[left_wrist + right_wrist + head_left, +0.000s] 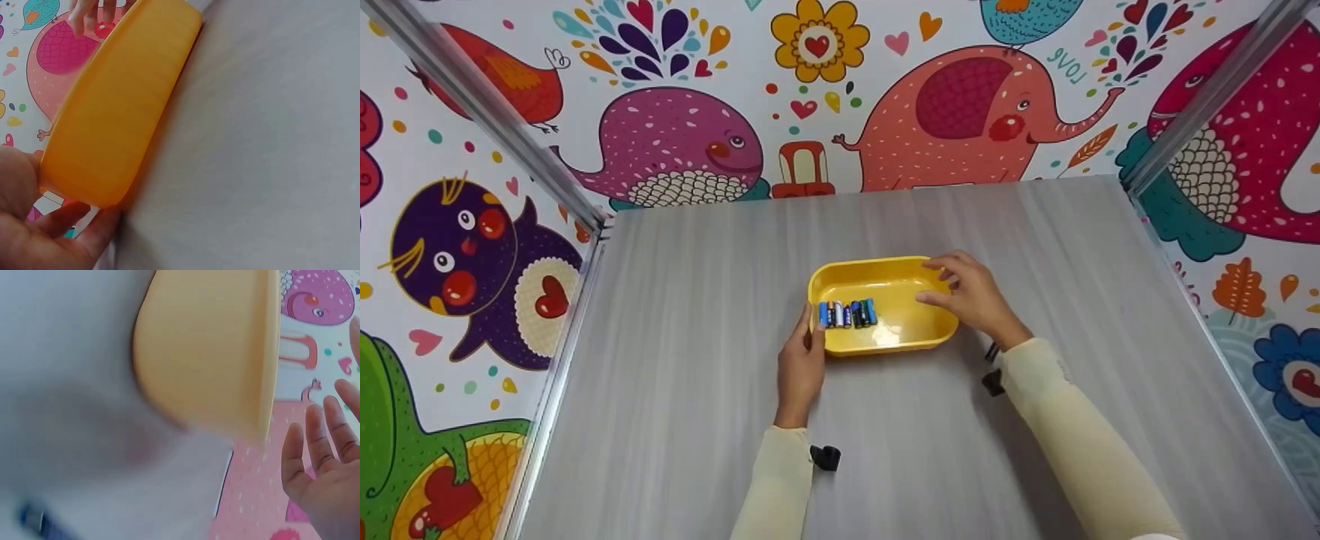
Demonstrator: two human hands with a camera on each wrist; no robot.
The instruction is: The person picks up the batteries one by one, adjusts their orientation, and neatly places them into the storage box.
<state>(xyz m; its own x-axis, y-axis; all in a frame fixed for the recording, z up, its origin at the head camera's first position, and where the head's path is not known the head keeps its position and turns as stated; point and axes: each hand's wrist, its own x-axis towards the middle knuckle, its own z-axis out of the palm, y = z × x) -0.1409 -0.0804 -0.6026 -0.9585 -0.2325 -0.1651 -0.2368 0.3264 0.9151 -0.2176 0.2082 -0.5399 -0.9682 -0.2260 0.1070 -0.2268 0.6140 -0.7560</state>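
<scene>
A yellow plastic tray (896, 347) sits on the table in the head view, with several small batteries (848, 314) standing in a row in its left part. Their wrappers are mostly blue, dark and white. My left hand (801, 369) grips the tray's left end; in the left wrist view its thumb is at the rim and its fingers (101, 228) are at the outer wall. Over the tray's right end my right hand (971, 292) hovers with thumb and fingers spread, holding nothing. The right wrist view shows that hand (332, 467) apart from the tray's outer wall (202, 349).
Beneath the right wrist, a small dark cylinder (992, 351) lies on the grey table (697, 300), partly hidden by the sleeve. Printed cartoon walls (817, 97) close off the back and sides, with metal posts (1207, 105) at the corners.
</scene>
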